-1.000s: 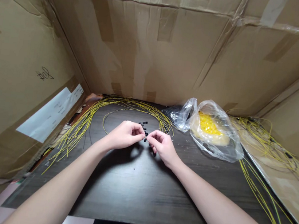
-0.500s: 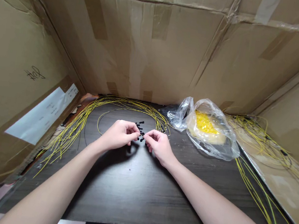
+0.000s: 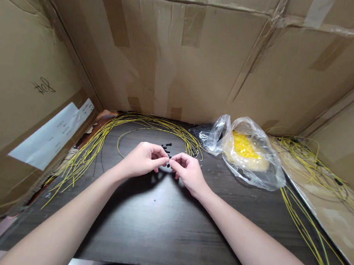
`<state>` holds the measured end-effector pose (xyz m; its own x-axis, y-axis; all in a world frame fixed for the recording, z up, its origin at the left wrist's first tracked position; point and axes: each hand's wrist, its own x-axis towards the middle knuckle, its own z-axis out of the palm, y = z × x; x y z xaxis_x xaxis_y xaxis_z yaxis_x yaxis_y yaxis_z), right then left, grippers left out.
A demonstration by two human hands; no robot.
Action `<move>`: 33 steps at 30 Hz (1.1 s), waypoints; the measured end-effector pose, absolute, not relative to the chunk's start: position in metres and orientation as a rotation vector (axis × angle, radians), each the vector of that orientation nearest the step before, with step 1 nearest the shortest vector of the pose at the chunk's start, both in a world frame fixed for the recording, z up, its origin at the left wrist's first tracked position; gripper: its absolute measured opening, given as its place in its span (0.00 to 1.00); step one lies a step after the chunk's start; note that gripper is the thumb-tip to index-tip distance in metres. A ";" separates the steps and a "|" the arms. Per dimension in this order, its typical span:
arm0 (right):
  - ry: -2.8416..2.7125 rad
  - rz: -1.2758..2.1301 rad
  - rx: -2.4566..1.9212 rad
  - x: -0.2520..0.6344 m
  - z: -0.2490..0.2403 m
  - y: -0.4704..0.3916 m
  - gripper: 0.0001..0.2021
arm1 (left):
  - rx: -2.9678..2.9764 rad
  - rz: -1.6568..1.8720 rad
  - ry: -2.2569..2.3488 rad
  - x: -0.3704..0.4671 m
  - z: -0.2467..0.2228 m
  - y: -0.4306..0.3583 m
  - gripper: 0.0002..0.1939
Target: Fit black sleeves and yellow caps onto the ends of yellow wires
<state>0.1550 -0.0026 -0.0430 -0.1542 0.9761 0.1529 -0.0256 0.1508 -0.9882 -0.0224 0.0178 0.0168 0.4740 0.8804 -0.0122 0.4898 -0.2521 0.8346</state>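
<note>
Over the middle of the dark table (image 3: 150, 233), my left hand (image 3: 147, 160) and my right hand (image 3: 187, 173) meet at the fingertips. Both pinch at a small thing hidden between thumbs and forefingers, too small to make out. Several small black pieces (image 3: 169, 144) lie on the table just behind the fingertips. A looped bundle of thin yellow wires (image 3: 97, 139) curves behind and to the left of my hands, its right end close to my right hand.
An open clear bag of yellow pieces (image 3: 243, 145) stands at the back right, beside a clear bag with black pieces (image 3: 209, 136). More yellow wires (image 3: 313, 163) lie on cardboard at the right. Cardboard walls (image 3: 173, 62) enclose the back and sides.
My left hand has moved slightly right, so its fingertips now touch those of my right hand. The small black part that showed between them is now covered.
</note>
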 end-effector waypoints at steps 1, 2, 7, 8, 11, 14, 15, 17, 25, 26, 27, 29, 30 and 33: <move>-1.386 1.202 -1.007 0.155 -0.043 -0.003 0.11 | 1.902 0.598 1.146 -0.022 0.017 0.017 0.13; -1.389 1.196 -1.006 0.155 -0.043 -0.003 0.10 | 1.901 0.598 1.149 -0.021 0.017 0.017 0.13; -1.369 1.194 -0.990 0.155 -0.044 -0.003 0.10 | 1.868 0.588 1.139 -0.020 0.016 0.015 0.13; -1.366 1.194 -0.988 0.155 -0.044 -0.003 0.10 | 1.865 0.587 1.134 -0.020 0.016 0.015 0.13; -1.343 1.195 -0.992 0.155 -0.044 -0.002 0.09 | 1.859 0.589 1.132 -0.020 0.017 0.014 0.12; -1.321 1.200 -0.994 0.155 -0.044 -0.002 0.09 | 1.858 0.589 1.143 -0.021 0.018 0.015 0.11; -1.319 1.202 -0.992 0.155 -0.044 -0.002 0.09 | 1.864 0.591 1.145 -0.021 0.018 0.015 0.11; -1.323 1.200 -0.989 0.155 -0.044 -0.002 0.09 | 1.879 0.596 1.143 -0.021 0.018 0.016 0.11; -1.284 1.230 -1.012 0.156 -0.043 -0.002 0.08 | 1.940 0.619 1.145 -0.024 0.014 0.019 0.10; -1.281 1.235 -1.016 0.156 -0.042 -0.002 0.08 | 1.946 0.621 1.154 -0.024 0.013 0.019 0.10; -1.279 1.239 -1.016 0.156 -0.042 -0.002 0.08 | 1.950 0.624 1.164 -0.024 0.013 0.020 0.09; -1.282 1.237 -1.009 0.156 -0.042 -0.002 0.08 | 1.964 0.636 1.184 -0.024 0.013 0.020 0.08; -1.287 1.233 -1.010 0.156 -0.042 -0.002 0.08 | 1.974 0.646 1.190 -0.024 0.014 0.020 0.08; -1.294 1.230 -1.016 0.156 -0.042 -0.002 0.08 | 1.991 0.671 1.193 -0.023 0.014 0.021 0.07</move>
<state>0.1560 -0.0023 -0.0421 -0.1064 0.9866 0.1241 -0.0740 0.1166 -0.9904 -0.0232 0.0205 0.0136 0.4388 0.8956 0.0726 0.5270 -0.3220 0.7865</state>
